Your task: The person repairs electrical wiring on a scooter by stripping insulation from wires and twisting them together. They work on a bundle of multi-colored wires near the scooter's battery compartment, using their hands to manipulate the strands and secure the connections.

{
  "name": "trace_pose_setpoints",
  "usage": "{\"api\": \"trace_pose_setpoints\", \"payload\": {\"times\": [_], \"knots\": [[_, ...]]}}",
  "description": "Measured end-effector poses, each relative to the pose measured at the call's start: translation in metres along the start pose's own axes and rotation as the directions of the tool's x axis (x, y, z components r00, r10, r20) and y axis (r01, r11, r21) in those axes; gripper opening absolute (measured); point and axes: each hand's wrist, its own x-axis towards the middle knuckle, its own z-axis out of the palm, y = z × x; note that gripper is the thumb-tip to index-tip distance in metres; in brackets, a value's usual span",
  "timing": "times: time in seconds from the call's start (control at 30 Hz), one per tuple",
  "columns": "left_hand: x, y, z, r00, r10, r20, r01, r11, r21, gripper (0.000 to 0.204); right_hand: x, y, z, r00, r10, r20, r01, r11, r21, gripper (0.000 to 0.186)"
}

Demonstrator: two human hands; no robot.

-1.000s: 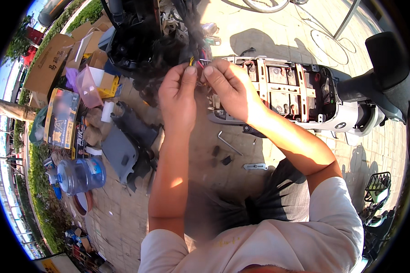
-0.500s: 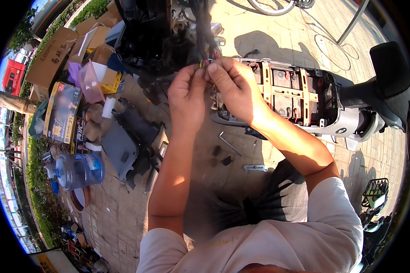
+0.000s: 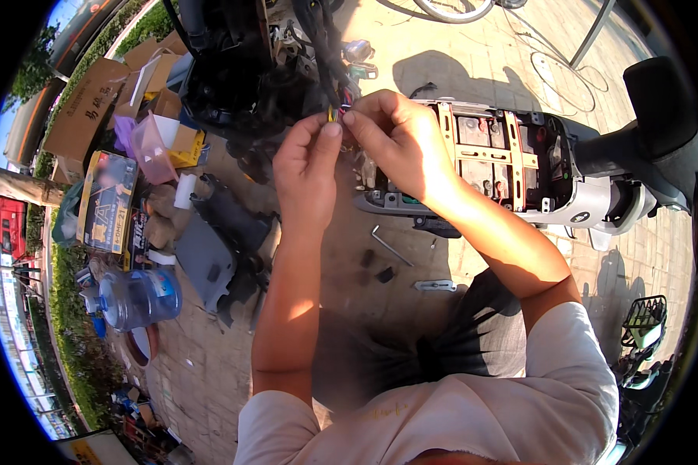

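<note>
In the head view, the left hand (image 3: 306, 170) and the right hand (image 3: 402, 151) are raised close together near the top middle, thumbs up. The left hand's grip is narrow, thumb pressed to bent fingers around thin coloured wires (image 3: 333, 115), a yellow one showing at the thumb tip. The right hand's grip is also narrow, thumb against the curled forefinger at the same wires; the exact strand pinched there is too small to tell. The wires hang at the lower end of a dark cable bundle (image 3: 323, 50), between the two hands. Just right of the hands lies a grey scooter body (image 3: 582, 211), uncovered, with a metal frame (image 3: 514, 167) across its batteries (image 3: 470, 167). On the paved ground (image 3: 209, 372) below rest an L-shaped key (image 3: 392, 246) and, near it, a utility knife (image 3: 435, 285). Farther left are a grey panel (image 3: 203, 260), a clear blue water bottle (image 3: 143, 298) on its side, a pink tub (image 3: 152, 151) and a cardboard box (image 3: 81, 116).
</note>
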Motion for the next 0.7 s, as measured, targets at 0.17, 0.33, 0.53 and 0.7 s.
{"api": "trace_pose_setpoints", "payload": {"times": [0.17, 0.33, 0.53, 0.7], "knots": [[0.0, 0.0, -0.005, 1.0, -0.014, 0.011, 0.015, 0.998, -0.059, 0.023, 0.002, 0.003, 0.0, 1.0, -0.014, 0.015, 0.015, 0.996, -0.092, 0.014], [0.003, 0.003, -0.003, 0.999, -0.021, 0.041, 0.026, 0.992, -0.121, 0.023, 0.001, 0.004, -0.005, 0.974, -0.227, -0.001, 0.224, 0.965, -0.136, 0.005], [0.005, -0.003, -0.01, 0.998, -0.053, 0.029, 0.054, 0.998, -0.038, 0.02, 0.003, 0.007, -0.006, 0.904, -0.425, 0.045, 0.415, 0.849, -0.328, 0.011], [0.002, 0.011, -0.006, 0.995, -0.077, 0.063, 0.077, 0.997, 0.01, 0.015, 0.004, -0.008, -0.007, 0.992, -0.093, 0.084, 0.104, 0.986, -0.134, 0.012]]}}
